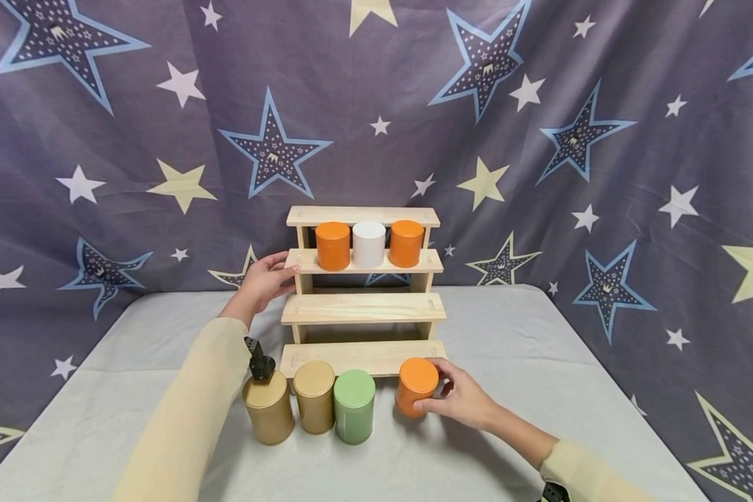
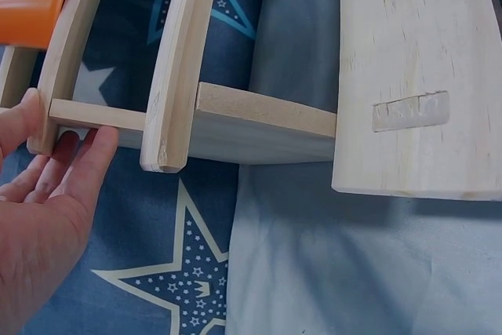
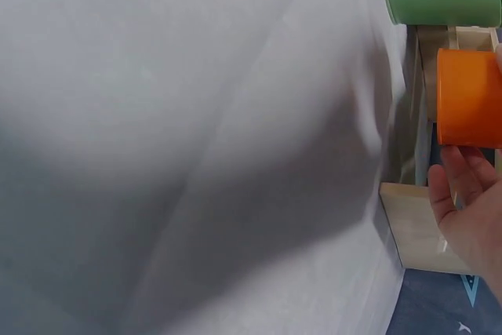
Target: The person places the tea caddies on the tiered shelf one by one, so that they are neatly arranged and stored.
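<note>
A stepped wooden shelf (image 1: 364,307) stands against the curtain. On its second board from the top sit an orange canister (image 1: 333,247), a white canister (image 1: 369,245) and another orange canister (image 1: 406,244). My left hand (image 1: 265,284) grips the left end of that board, thumb above and fingers against the side support (image 2: 98,115). In front of the lowest board, my right hand (image 1: 464,399) holds a third orange canister (image 1: 416,388), thumb and fingers around its right side. In the right wrist view, the canister (image 3: 471,100) appears raised off the cloth.
Two gold canisters (image 1: 270,411) and a green canister (image 1: 354,411) stand in a row before the shelf, left of my right hand. A grey cloth (image 1: 477,460) covers the table. A star-patterned curtain (image 1: 376,97) hangs behind and at both sides.
</note>
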The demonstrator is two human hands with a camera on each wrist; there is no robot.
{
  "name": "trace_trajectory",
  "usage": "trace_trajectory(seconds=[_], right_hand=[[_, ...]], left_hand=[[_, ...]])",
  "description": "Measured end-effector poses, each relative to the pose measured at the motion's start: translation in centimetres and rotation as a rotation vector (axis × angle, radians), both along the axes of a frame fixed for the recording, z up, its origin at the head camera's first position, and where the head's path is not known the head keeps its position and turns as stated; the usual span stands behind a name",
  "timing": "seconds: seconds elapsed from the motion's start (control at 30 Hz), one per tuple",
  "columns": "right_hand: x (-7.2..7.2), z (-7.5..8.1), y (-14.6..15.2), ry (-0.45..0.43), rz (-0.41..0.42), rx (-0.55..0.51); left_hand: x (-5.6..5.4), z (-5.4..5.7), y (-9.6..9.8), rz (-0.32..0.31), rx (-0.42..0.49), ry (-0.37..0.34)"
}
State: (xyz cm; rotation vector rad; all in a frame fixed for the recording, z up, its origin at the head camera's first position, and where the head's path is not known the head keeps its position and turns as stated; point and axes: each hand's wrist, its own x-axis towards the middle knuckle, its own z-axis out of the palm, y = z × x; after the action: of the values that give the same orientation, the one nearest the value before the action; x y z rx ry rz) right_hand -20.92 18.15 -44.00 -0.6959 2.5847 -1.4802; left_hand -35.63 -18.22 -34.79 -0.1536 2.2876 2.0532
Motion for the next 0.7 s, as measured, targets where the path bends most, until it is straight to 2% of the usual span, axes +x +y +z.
trace_trajectory(seconds=[0.37,0.7], right_hand=[[-0.5,0.4,0.5,0.069,-0.005,-0.002],[-0.5,1.3,0.5,0.083,-0.045,-0.009]], left_hand=[[0.1,0.1,0.0,0.002,-0.008,-0.008],[0.2,0.1,0.0,0.000,-0.008,-0.010]])
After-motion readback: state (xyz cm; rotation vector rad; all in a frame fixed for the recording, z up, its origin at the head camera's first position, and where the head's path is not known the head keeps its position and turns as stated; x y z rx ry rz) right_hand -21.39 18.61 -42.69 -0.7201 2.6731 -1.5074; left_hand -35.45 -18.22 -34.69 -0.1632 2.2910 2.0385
